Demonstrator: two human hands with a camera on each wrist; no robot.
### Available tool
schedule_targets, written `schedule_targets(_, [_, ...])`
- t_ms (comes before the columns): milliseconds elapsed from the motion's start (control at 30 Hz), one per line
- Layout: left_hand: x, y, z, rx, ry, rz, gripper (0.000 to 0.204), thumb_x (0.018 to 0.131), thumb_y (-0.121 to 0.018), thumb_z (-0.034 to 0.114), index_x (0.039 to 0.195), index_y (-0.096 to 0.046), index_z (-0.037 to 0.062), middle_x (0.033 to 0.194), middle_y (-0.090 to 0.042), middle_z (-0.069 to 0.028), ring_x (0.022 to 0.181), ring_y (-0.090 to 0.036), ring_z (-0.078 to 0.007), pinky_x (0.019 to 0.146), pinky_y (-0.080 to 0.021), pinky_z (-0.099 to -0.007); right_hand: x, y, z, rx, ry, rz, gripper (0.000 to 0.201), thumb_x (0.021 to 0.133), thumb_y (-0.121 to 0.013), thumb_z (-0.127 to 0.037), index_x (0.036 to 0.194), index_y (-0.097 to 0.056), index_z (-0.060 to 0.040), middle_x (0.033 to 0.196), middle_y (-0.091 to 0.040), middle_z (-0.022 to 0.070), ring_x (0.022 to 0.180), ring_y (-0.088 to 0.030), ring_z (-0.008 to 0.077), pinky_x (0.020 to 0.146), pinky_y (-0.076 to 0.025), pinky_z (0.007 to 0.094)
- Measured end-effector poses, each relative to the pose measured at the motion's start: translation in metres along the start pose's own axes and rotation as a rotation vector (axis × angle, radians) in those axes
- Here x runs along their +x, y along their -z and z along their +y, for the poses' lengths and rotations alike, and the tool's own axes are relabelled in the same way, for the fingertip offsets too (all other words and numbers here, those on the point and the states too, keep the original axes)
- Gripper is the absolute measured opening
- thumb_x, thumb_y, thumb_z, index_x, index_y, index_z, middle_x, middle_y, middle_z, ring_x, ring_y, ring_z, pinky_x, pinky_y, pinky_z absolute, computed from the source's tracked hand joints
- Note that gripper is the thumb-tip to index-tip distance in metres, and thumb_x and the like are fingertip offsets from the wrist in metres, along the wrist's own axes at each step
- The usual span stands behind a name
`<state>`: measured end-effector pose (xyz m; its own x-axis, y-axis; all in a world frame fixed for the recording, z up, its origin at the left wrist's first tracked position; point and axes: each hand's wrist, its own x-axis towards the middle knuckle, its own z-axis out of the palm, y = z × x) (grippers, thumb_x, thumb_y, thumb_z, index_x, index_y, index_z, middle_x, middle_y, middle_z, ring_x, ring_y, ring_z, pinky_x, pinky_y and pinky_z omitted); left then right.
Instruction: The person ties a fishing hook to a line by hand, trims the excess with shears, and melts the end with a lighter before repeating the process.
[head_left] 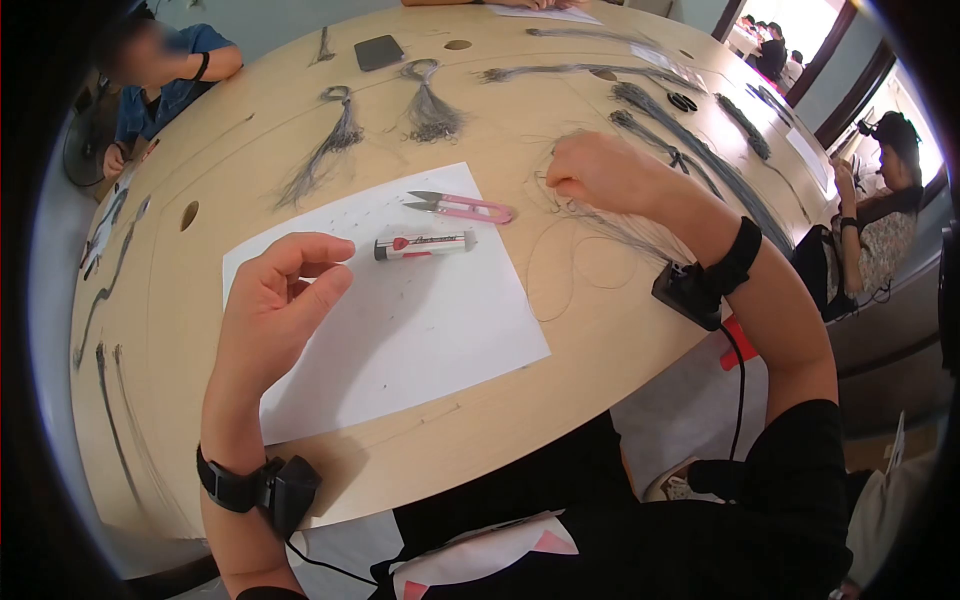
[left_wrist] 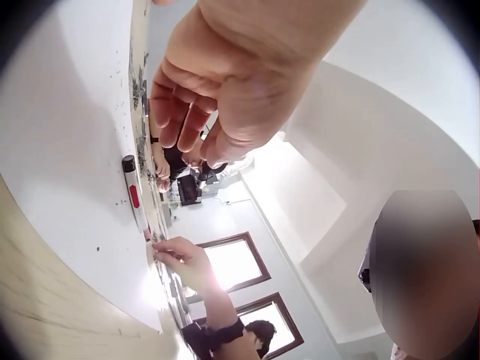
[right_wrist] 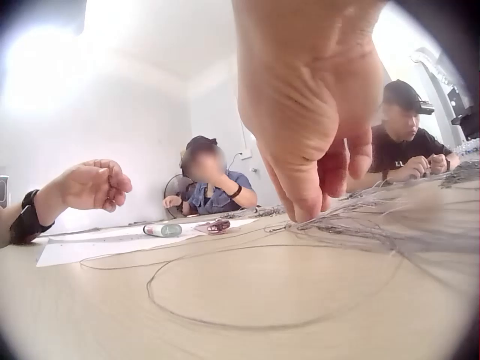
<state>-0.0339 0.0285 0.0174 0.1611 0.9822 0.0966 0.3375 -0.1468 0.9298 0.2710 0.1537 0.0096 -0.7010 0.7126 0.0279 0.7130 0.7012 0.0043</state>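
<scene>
Pinching the grey strands (right_wrist: 360,225) just right of the white paper (head_left: 400,345), your right hand (head_left: 612,175); fingertips together; your left hand (head_left: 278,310) empty above the paper's left side, thumb and fingers apart; strands hair-thin, looping; likely light, springy, tangle-prone; hold near one end.

Workroom: people (head_left: 215,60) around big table (head_left: 480,420), strand bundles (head_left: 430,110).
</scene>
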Motion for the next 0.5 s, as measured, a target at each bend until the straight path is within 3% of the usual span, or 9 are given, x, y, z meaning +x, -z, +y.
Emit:
schedule_targets(100, [0.000, -0.002, -0.003, 0.038, -0.018, -0.022, 0.016, 0.079, -0.055, 0.004, 0.094, -0.055, -0.0005, 0.091, -0.055, -0.0034, 0.080, -0.050, -0.0082, 0.070, -0.040, -0.0197, 0.000, 0.001, -0.002, 0.084, 0.082, 0.053, 0.010, 0.069, -0.053, -0.013, 0.072, -0.061, -0.0077, 0.077, -0.056, 0.0081, 0.076, -0.054, 0.0254, 0.066, -0.043, 0.0359])
schedule_targets(200, [0.000, -0.002, -0.003, 0.084, 0.004, -0.047, 0.016, 0.079, -0.055, 0.004, 0.094, -0.055, 0.0004, 0.089, -0.055, -0.0018, 0.078, -0.050, -0.0071, 0.070, -0.040, -0.0189, -0.001, 0.005, -0.009, 0.065, 0.054, -0.042, 0.007, 0.069, -0.056, -0.010, 0.073, -0.060, -0.0057, 0.073, -0.053, 0.0075, 0.075, -0.052, 0.0252, 0.066, -0.042, 0.0347])
schedule_targets(267, [0.000, -0.004, -0.007, 0.097, -0.007, -0.033, 0.016, 0.077, -0.057, 0.007, 0.091, -0.057, 0.0013, 0.087, -0.056, -0.0022, 0.076, -0.052, -0.0084, 0.067, -0.041, -0.0202, -0.002, 0.001, -0.007, 0.037, 0.111, 0.028, 0.007, 0.069, -0.055, -0.011, 0.071, -0.059, -0.0053, 0.073, -0.053, 0.0075, 0.074, -0.052, 0.0254, 0.066, -0.042, 0.0355])
schedule_targets(500, [-0.001, -0.008, -0.007, 0.160, -0.011, -0.055, 0.015, 0.074, -0.058, 0.009, 0.087, -0.059, 0.0020, 0.082, -0.058, -0.0027, 0.073, -0.054, -0.0095, 0.061, -0.042, -0.0210, 0.001, -0.010, -0.009, -0.084, 0.006, 0.043, 0.009, 0.072, -0.049, -0.011, 0.072, -0.054, -0.0040, 0.072, -0.052, 0.0102, 0.073, -0.052, 0.0274, 0.064, -0.041, 0.0372])
